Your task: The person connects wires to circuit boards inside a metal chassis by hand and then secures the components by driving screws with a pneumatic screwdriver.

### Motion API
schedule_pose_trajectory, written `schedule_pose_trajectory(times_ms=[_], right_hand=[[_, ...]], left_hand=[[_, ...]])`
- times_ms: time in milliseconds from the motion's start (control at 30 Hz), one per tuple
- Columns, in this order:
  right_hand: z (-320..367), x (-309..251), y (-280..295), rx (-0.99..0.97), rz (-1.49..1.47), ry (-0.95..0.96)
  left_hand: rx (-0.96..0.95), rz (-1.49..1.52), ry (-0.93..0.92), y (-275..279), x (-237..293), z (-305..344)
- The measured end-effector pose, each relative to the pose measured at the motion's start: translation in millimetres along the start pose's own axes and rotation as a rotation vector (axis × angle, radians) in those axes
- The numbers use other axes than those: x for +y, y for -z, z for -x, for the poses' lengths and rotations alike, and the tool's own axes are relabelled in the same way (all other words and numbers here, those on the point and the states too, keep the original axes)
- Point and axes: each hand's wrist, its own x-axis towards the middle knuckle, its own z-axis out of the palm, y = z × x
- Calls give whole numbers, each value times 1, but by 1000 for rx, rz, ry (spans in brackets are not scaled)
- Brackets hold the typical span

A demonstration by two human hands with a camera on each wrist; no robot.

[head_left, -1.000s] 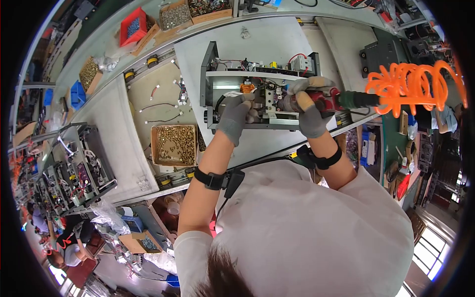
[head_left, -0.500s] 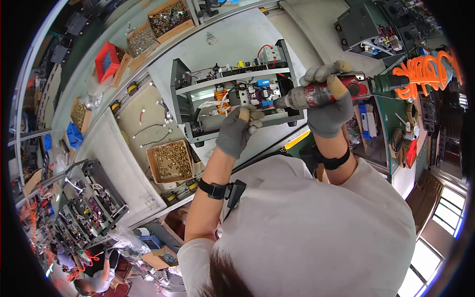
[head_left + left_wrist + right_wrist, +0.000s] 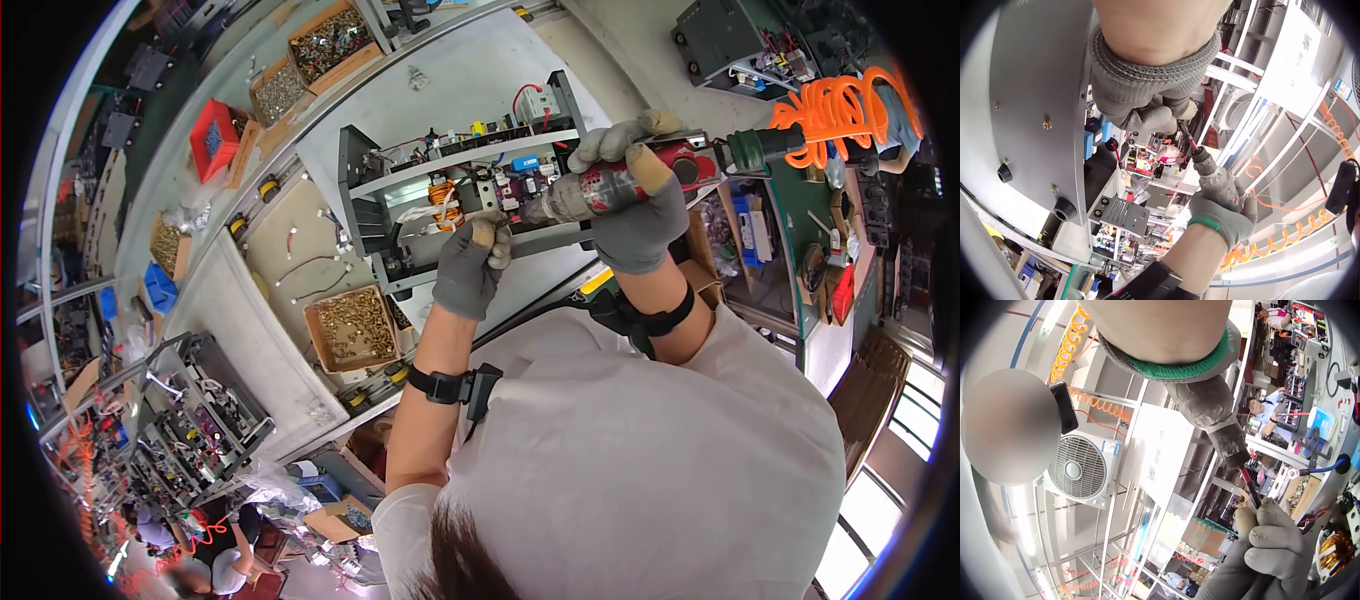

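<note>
My gloved right hand [image 3: 640, 225] grips a red and grey power screwdriver [image 3: 585, 195], fed by an orange coiled hose [image 3: 850, 112]. Its bit [image 3: 1248, 480] points toward my gloved left hand [image 3: 468, 270]. Thumb and fingertips of that hand pinch the end of the bit; anything small between them is hidden. Both hands are at the front edge of a grey metal chassis [image 3: 1038, 112], which stands on the bench with its inside exposed. Inside sit an orange-wound coil [image 3: 446, 205], circuit boards and a blue component [image 3: 525, 163].
Left of the chassis, a cardboard box [image 3: 353, 330] holds brass-coloured fasteners, with loose wires [image 3: 310, 265] near it. A red bin [image 3: 213, 140] and boxes of small parts line the back. Another grey unit [image 3: 715, 45] stands at the back right.
The screwdriver, first over the chassis, swung out to the right and has now come back left to the left hand's fingertips. The left hand has drawn back from inside the chassis to its front edge.
</note>
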Motion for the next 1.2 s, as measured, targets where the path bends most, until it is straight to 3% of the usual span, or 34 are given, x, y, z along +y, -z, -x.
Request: schedule_pose_trajectory(times_ms=[333,567,633,767,833,867,933,967,1033,1100,1200], right_hand=[[-1,0,6,-2,-21,6],[-6,-9,3,8,52,-29],[-9,-11,2,9,61,-42],[-16,-16,4,38,62,-71],[-18,-15,8,95,43,-65],[-17,-15,8,100,40,-63],[-16,-16,9,86,-27,-30],[-16,-16,15,23,-49,-11],[-15,-17,16,10,-47,4],[-15,-18,17,-9,-46,23],[-14,-19,22,37,-12,39]], left_hand=[[36,-436,-90,-18,10,0],[43,-553,-143,-26,9,1],[91,-817,-202,-31,10,1],[106,-750,-192,-30,7,0],[-97,-243,6,-23,6,-5],[-96,-247,10,-20,7,-6],[-70,13,189,-25,9,-8],[-69,11,192,-29,10,-9],[191,-121,229,-49,15,-10],[183,-92,311,-14,19,-24],[235,-127,406,-17,32,-49]])
